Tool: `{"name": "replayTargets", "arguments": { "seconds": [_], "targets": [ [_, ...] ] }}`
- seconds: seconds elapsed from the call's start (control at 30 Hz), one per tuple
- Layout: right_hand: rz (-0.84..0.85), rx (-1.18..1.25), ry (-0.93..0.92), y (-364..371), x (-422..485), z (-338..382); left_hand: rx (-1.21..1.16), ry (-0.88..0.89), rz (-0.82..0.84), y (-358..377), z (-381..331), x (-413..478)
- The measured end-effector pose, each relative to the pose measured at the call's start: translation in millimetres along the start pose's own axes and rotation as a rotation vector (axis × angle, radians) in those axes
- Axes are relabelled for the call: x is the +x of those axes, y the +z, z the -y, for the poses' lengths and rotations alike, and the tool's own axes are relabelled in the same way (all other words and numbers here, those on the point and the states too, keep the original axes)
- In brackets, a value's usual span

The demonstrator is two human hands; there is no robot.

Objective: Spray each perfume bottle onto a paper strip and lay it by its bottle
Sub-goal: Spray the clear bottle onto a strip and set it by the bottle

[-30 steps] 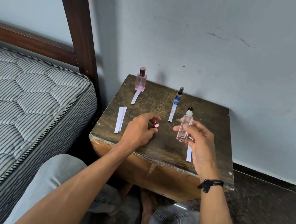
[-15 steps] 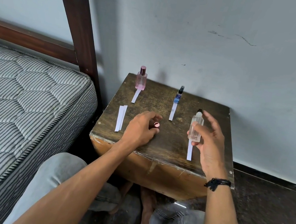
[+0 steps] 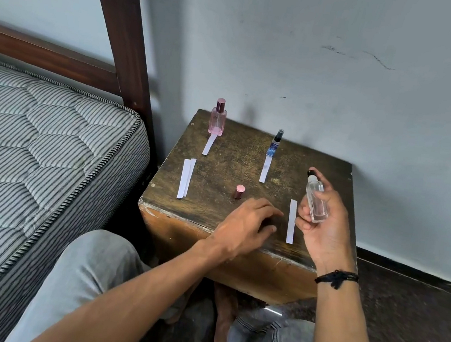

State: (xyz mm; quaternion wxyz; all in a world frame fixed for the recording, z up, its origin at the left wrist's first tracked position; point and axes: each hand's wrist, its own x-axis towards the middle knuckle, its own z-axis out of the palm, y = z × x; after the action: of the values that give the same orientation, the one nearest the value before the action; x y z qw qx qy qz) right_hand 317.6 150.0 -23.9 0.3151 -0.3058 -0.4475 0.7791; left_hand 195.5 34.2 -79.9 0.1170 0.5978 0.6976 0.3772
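Observation:
On a small wooden table [image 3: 213,212] my right hand [image 3: 322,229] holds a clear uncapped spray bottle [image 3: 316,198], nozzle up, above the table's right side. A white paper strip [image 3: 291,221] lies just left of that hand. My left hand [image 3: 248,225] rests empty on the table near the front edge, fingers pointing toward the strip. A pink cap [image 3: 239,192] stands alone behind it. At the back a pink bottle [image 3: 218,118] has a strip [image 3: 209,144] before it. A slim blue bottle [image 3: 275,144] also has a strip [image 3: 265,169] in front.
Two spare strips [image 3: 186,177] lie side by side on the table's left part. A striped mattress [image 3: 33,160] and a dark wooden bedpost [image 3: 122,31] stand to the left. A grey wall runs right behind the table. My knees sit below its front edge.
My left hand let go of the pink cap, which now stands on the table, and slid right toward the strip. My right hand carried the clear bottle farther right.

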Motion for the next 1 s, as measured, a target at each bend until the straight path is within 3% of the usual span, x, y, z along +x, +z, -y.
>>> {"name": "replayTargets", "arguments": {
  "seconds": [0.3,0.5,0.7,1.0],
  "targets": [
    [-0.01,-0.099,-0.017,-3.0,1.1,0.6,0.061,-0.045,0.147,3.9,1.2,5.6],
    [-0.201,-0.67,-0.065,-11.5,0.6,1.5,0.033,-0.09,0.208,6.3,3.8,10.5],
    [-0.142,-1.167,0.005,-36.0,0.2,-7.4,-0.032,-0.17,0.219,9.6,3.5,17.6],
    [-0.106,-1.4,0.125,-40.8,3.4,-12.0,0.097,-0.133,0.241,18.9,2.0,24.8]
  ]
}}
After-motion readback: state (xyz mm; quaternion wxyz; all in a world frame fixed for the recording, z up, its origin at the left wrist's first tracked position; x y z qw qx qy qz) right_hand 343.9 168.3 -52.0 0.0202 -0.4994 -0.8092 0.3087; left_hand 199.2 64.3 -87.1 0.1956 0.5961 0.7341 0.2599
